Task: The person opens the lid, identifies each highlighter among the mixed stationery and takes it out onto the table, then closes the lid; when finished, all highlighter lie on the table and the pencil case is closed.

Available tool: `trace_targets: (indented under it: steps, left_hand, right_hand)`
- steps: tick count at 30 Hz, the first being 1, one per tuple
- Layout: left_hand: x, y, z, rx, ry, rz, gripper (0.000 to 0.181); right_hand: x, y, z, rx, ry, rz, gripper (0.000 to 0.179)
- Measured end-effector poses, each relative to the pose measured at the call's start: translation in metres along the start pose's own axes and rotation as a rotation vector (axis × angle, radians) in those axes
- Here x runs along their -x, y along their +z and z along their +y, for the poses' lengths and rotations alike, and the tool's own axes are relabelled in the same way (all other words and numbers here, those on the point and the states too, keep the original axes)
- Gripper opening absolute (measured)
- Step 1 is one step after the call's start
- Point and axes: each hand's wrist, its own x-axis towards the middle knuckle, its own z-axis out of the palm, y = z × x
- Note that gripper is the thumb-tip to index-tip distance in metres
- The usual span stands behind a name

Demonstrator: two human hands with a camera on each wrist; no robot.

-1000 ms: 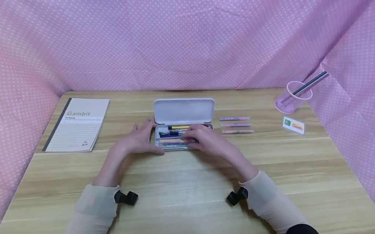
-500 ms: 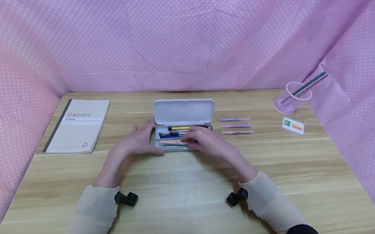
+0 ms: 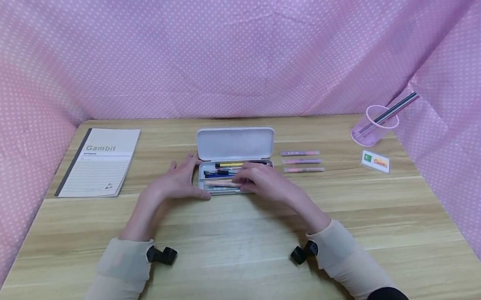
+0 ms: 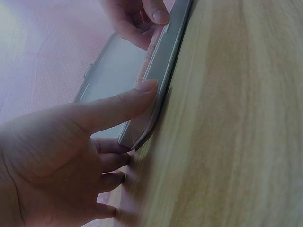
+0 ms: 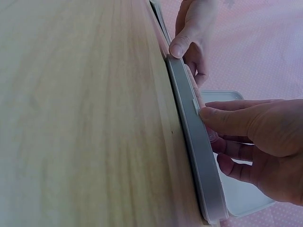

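An open white pencil case (image 3: 235,143) stands mid-table with its lid raised at the back. My left hand (image 3: 177,181) holds its left end, the thumb pressed on the front wall and the other fingers spread round the end. Inside the front compartment lies a pink pen (image 3: 219,183), and my right hand (image 3: 264,178) pinches it near its right end. In the right wrist view that hand's thumb (image 5: 222,119) lies at the case's front rim. A yellow pencil (image 3: 230,164) and several dark and blue pens (image 3: 219,174) fill the rear compartment, partly hidden by the right hand.
Three pink and purple pens (image 3: 302,161) lie in a column right of the case. Farther right are a pink pen cup (image 3: 366,133) holding striped pencils (image 3: 396,108) and a small white card-like packet (image 3: 374,161). A notebook (image 3: 99,168) lies at the left.
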Motion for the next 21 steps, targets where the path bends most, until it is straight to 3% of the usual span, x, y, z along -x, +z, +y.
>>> trace_targets:
  steps: [13, 21]
  left_hand:
    - [-0.001, -0.002, 0.0, 0.005, 0.011, 0.005, 0.111]
    - [0.001, 0.0, 0.002, 0.005, 0.002, -0.001, 0.114]
  right_hand:
    - [0.004, -0.012, 0.008, -0.021, 0.019, 0.018, 0.018]
    - [0.034, -0.024, 0.034, -0.035, 0.018, 0.123, 0.017]
